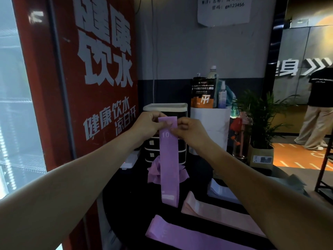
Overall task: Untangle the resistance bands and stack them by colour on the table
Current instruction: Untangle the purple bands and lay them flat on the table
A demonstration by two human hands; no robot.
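Note:
A purple resistance band (169,165) hangs straight down above the black table (129,204). My left hand (148,124) and my right hand (189,129) both pinch its top end, side by side. Behind the hanging band lies a crumpled purple tangle of bands (154,173). A flat purple band (180,235) lies at the table's front. A pink band stack (212,212) lies just beyond it, partly under my right forearm. A pale lilac-grey stack (219,191) sits further back right.
A red water dispenser (93,87) stands along the table's left side. At the back are a black drawer unit (165,110), a white box (210,127) with a pouch and bottles, and a potted plant (259,123). A person (317,109) stands far right.

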